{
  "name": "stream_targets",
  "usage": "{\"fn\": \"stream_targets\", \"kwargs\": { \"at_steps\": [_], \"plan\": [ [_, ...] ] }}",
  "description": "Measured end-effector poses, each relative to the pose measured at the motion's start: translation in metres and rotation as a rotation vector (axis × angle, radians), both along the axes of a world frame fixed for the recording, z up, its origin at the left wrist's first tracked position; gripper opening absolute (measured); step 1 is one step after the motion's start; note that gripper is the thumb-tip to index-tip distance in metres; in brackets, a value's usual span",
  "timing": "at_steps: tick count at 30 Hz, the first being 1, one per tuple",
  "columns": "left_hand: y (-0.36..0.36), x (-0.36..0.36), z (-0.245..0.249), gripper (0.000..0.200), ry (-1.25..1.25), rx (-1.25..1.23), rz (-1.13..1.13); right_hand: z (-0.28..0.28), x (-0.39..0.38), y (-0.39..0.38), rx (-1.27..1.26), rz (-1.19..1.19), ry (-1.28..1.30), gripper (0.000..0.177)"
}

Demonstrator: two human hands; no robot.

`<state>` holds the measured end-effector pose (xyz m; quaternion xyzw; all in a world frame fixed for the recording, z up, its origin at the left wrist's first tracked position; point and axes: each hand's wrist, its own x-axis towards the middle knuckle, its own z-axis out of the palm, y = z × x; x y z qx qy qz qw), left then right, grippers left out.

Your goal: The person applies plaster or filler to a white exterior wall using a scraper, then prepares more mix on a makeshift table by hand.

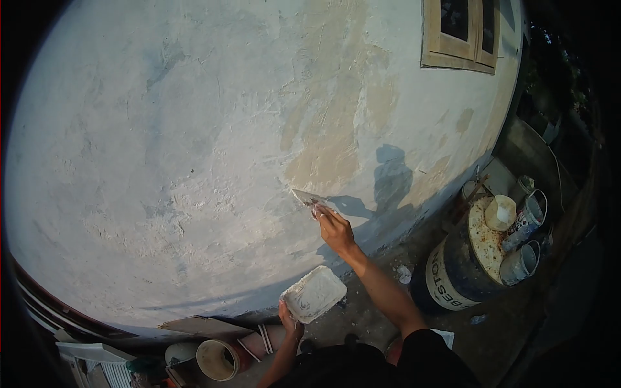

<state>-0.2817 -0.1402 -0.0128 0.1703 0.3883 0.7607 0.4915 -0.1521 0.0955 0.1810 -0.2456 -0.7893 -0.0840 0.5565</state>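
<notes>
My right hand (pixel 334 229) is closed around a putty knife (pixel 305 196), its blade against the wall (pixel 239 149) at the lower edge of a beige patch (pixel 323 165). White filler coats the wall around that patch in rough smears. Lower down, my left hand (pixel 289 320) grips the left side of a shallow white tray (pixel 315 294). White paste is spread over the tray's inside. The knife's handle is mostly hidden by my right fingers.
At right stands a dark drum (pixel 446 271) with metal cans (pixel 519 264) and a pale container (pixel 500 213) on top. Below left are a bucket (pixel 218 360) and boards (pixel 210 328) along the wall's foot. A wooden window frame (pixel 453 48) sits upper right.
</notes>
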Motion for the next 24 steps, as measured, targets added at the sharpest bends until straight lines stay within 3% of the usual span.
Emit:
{"fn": "stream_targets", "kwargs": {
  "at_steps": [2,6,8,11,14,19,24],
  "plan": [
    [0.0,-0.002,-0.001,0.042,-0.125,0.014,-0.018,0.024,0.013,0.003,0.009,0.015,0.106,0.017],
    [-0.001,-0.012,-0.028,0.043,-0.191,-0.005,-0.013,0.145,0.052,0.033,0.209,-0.222,0.205,0.017],
    [-0.002,-0.013,-0.031,0.044,-0.126,-0.017,0.012,0.202,0.066,0.049,0.356,-0.298,0.212,0.018],
    [0.0,-0.01,-0.026,0.043,-0.154,-0.027,0.042,0.239,0.066,0.063,0.356,-0.249,0.069,0.021],
    [0.0,-0.007,-0.006,0.042,-0.082,-0.015,0.018,0.195,0.042,0.058,0.319,-0.151,-0.084,0.022],
    [0.002,-0.008,-0.01,0.043,-0.04,-0.014,-0.005,0.054,-0.006,0.02,0.215,-0.07,-0.257,0.026],
    [0.001,-0.011,-0.02,0.042,-0.086,0.0,-0.024,0.027,-0.014,-0.009,0.094,-0.029,-0.138,0.025]
  ]
}}
